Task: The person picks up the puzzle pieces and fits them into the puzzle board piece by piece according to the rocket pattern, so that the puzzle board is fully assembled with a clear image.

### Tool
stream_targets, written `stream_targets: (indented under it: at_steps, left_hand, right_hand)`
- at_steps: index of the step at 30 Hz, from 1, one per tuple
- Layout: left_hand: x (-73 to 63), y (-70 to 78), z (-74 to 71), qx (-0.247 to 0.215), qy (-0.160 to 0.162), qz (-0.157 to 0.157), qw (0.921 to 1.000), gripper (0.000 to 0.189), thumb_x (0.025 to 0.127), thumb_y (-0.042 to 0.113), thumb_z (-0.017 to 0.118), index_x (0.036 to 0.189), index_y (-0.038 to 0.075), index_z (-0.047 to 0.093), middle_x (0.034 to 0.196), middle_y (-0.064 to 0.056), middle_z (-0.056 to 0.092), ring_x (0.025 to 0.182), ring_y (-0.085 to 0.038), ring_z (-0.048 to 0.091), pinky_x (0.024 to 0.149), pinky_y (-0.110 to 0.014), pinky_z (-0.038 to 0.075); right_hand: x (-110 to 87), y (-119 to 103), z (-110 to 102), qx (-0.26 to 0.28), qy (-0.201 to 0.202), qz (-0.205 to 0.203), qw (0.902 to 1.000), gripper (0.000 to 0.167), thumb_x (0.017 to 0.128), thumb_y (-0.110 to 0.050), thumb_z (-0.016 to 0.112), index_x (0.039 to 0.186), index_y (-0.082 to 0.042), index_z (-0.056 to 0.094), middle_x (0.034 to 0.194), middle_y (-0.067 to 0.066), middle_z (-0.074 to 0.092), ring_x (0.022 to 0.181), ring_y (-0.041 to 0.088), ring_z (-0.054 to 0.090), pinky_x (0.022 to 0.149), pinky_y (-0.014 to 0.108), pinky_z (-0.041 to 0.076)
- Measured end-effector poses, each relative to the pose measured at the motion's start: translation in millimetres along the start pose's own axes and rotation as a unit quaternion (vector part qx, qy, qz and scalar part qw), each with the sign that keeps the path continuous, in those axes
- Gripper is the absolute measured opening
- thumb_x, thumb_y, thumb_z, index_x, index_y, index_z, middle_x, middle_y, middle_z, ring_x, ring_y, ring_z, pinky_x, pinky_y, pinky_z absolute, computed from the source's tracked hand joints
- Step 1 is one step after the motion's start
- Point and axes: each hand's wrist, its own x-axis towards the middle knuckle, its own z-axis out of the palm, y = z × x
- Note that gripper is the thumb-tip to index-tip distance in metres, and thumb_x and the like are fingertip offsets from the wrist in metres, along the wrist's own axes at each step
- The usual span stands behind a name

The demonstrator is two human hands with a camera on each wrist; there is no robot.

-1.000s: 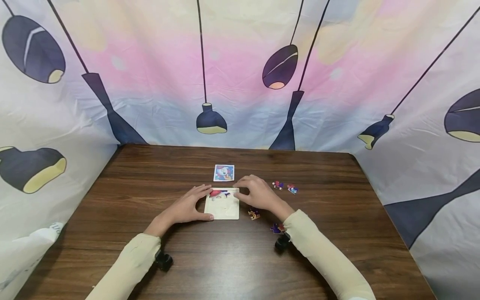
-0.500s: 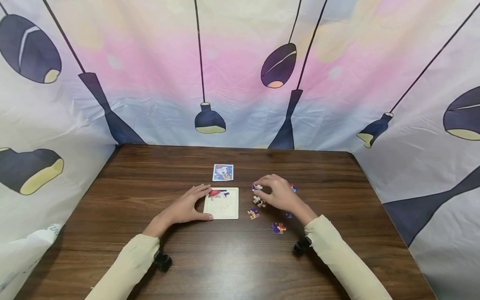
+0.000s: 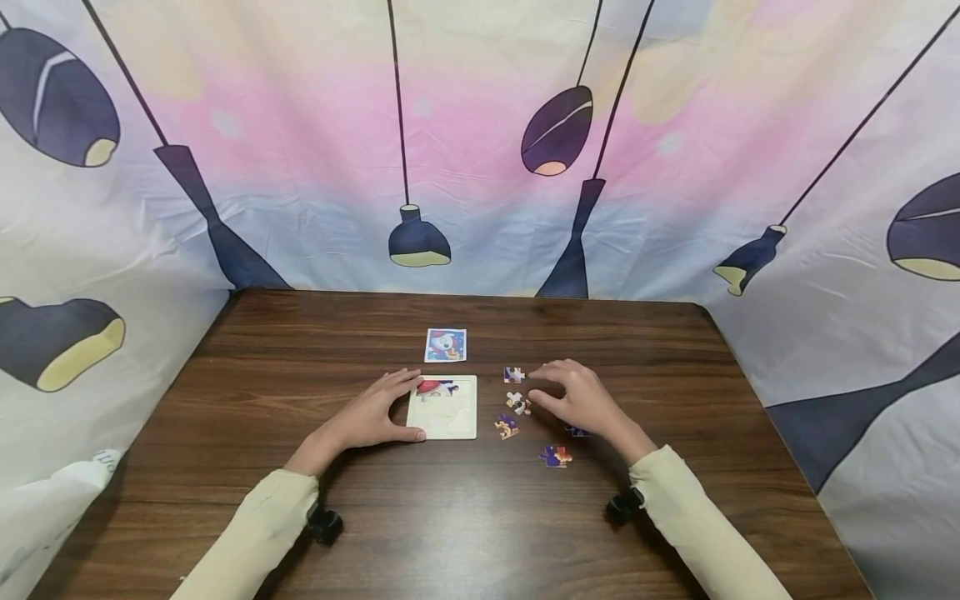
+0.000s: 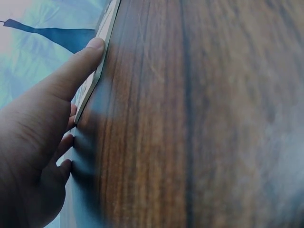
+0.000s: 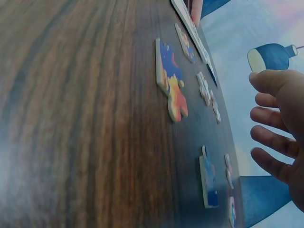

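The puzzle board [image 3: 450, 417], a pale square tray with red, white and purple pieces in its far left part, lies mid-table. My left hand [image 3: 371, 412] holds its left side, thumb at the near corner and fingers at the far one. In the left wrist view the thumb [image 4: 90, 50] touches the board's edge. My right hand [image 3: 581, 398] hovers over the loose pieces, fingers apart and holding nothing. Just left of its fingertips lie a purple-and-white puzzle piece [image 3: 513, 375] and a white one [image 3: 517, 403]. An orange-and-purple piece [image 3: 506, 427] lies nearer.
A small picture card [image 3: 446, 345] lies behind the board. A purple-and-red puzzle piece [image 3: 555, 456] sits near my right wrist, and a dark purple piece [image 3: 577, 431] is partly covered by the hand. A patterned cloth [image 3: 480, 167] hangs behind the wooden table [image 3: 337, 333].
My right hand has left the board's far right corner and moved right over the loose pieces, uncovering the purple-and-white and white ones. The left hand stays on the board.
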Motion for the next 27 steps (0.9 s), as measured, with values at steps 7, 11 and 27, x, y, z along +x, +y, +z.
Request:
stream_targets:
  at_steps: [7,11,27]
  left_hand:
    - [-0.2,-1.4,0.3,0.002,0.002,0.004,1.0,0.103,0.079,0.064,0.08,0.156,0.008,0.042,0.164,-0.013,0.035,0.153,-0.041,0.023,0.121,-0.065,0.021]
    - [-0.3,-1.9,1.0,0.001,0.002,0.005,1.0,0.103,0.079,0.063,0.08,0.157,0.007,0.042,0.164,-0.014,0.035,0.153,-0.041,0.023,0.121,-0.065,0.021]
    - [-1.0,-0.9,0.8,-0.006,0.0,0.002,1.0,0.103,0.079,0.063,0.08,0.157,0.008,0.041,0.165,-0.012,0.033,0.154,-0.041,0.021,0.122,-0.064,0.019]
  right_hand:
    - [-0.5,12.8,3.4,0.001,0.012,0.012,0.9999,0.033,0.095,-0.032,0.075,0.119,-0.01,0.077,0.119,0.008,0.073,0.113,0.029,0.067,0.097,0.051,0.054]
    - [1.9,18.2,3.7,0.006,0.015,0.015,0.9998,0.033,0.095,-0.032,0.075,0.119,-0.009,0.077,0.117,0.007,0.074,0.108,0.028,0.069,0.092,0.049,0.057]
    - [-1.7,44.9,-9.9,-0.002,0.045,0.032,0.9985,0.029,0.09,-0.024,0.081,0.114,-0.009,0.078,0.112,0.007,0.075,0.099,0.028,0.069,0.084,0.049,0.058]
